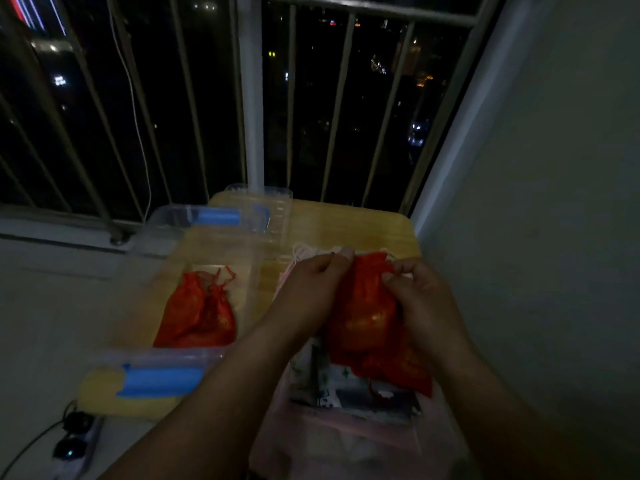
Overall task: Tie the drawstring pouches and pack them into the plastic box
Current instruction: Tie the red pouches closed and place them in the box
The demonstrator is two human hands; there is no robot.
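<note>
A red drawstring pouch [363, 306] hangs between my hands above the small wooden table [363, 226]. My left hand [311, 282] pinches its neck on the left side. My right hand [419, 292] pinches the neck and string on the right. Another red pouch [401, 370] lies beneath it on a pile of printed and pink cloth [346, 386]. The clear plastic box [162, 278] with blue latch handles stands open at the left and holds two red pouches [201, 310] with their strings drawn.
The box's clear lid [273, 216] lies behind the box by the window bars [249, 98]. A wall [554, 202] closes the right side. A power strip with plugs [72, 441] sits on the floor at the lower left. The light is dim.
</note>
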